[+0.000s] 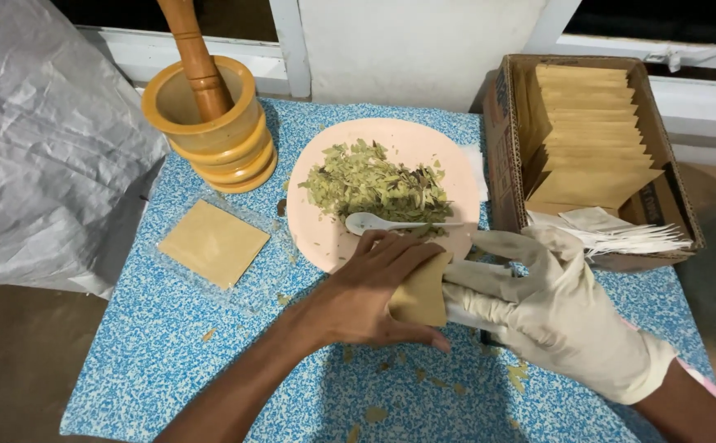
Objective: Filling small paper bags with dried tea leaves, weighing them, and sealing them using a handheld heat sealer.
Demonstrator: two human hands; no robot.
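My bare left hand (363, 297) grips a small tan paper pouch (421, 292) from the left, thumb under it. My right hand (551, 308), in a cream glove, holds the same pouch from the right, fingers along a white strip beneath it. Just beyond them a pale pink plate (456, 176) carries a heap of chopped green dried leaves (370, 182), with a white plastic spoon (374, 222) lying on its near rim.
A wooden mortar with pestle (210, 123) stands at the back left. One flat tan pouch in clear wrap (212, 244) lies left of the plate. A cardboard box (501, 131) of stacked tan pouches and white sachets stands right. Grey sacking (46, 139) borders the blue speckled table (169, 361).
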